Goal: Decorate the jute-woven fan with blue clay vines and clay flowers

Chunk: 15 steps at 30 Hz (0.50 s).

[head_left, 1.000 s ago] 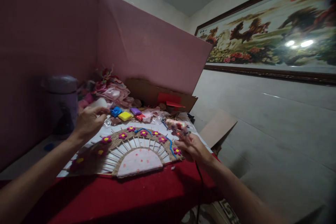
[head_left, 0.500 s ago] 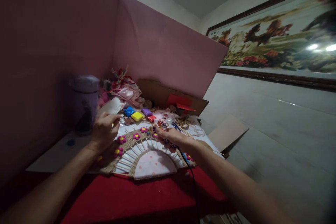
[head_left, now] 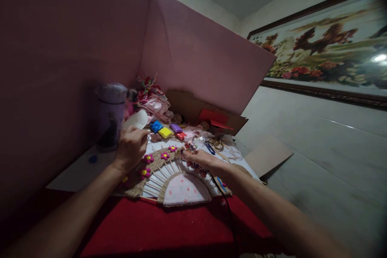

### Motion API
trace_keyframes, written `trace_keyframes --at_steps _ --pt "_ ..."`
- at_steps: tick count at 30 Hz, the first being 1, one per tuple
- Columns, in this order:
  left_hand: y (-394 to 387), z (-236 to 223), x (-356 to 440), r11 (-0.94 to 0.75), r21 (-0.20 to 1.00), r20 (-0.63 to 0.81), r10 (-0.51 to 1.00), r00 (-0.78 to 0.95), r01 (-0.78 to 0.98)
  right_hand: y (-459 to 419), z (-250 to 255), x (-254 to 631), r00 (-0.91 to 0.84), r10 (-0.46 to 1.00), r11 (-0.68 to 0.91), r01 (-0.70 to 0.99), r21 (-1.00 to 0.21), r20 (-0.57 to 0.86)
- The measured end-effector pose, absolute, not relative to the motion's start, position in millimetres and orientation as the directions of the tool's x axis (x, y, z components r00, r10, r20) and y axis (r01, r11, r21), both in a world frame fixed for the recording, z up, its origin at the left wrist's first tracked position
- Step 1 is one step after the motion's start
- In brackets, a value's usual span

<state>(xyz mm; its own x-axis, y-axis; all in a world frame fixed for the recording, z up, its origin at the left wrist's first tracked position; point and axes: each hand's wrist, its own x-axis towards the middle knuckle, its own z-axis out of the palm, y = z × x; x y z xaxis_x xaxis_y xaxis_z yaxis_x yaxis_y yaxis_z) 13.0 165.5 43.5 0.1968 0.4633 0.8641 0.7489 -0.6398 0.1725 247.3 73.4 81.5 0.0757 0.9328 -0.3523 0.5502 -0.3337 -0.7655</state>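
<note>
My left hand [head_left: 132,148] is raised over the left end of a fan [head_left: 157,162], its fingers closed in a pinch. What they hold, if anything, is hidden. My right hand [head_left: 201,160] is wrapped round a colourful patterned glue gun [head_left: 189,148], whose black cord [head_left: 228,213] runs down over the table's front. The glue gun's tip is above the fan's upper edge. Twine and thin sticks form the fan, with a pale spotted half-round [head_left: 186,190] at its base. Pink flowers with yellow centres, such as one flower [head_left: 165,156], dot its twine band.
Behind the fan lie blue [head_left: 156,126], yellow [head_left: 165,132] and purple clay packs [head_left: 175,128]. A purple cup [head_left: 111,115] stands at the left, near a white pleated paper piece [head_left: 139,120]. Blue-handled scissors [head_left: 209,148] lie at the right. Pink panels [head_left: 199,48] rise behind.
The whole view has shifted, so the table and its things appear farther right. Both hands stay in nearly the same places over the fan, still closed.
</note>
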Motion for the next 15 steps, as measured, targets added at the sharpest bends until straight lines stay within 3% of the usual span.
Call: trace_keyframes --at_steps 15 --pt "165.4 42.9 14.1 -0.633 0.189 0.850 0.488 0.198 0.751 71.3 87.7 243.9 0.081 0.943 -0.309 0.579 -0.754 -0.324"
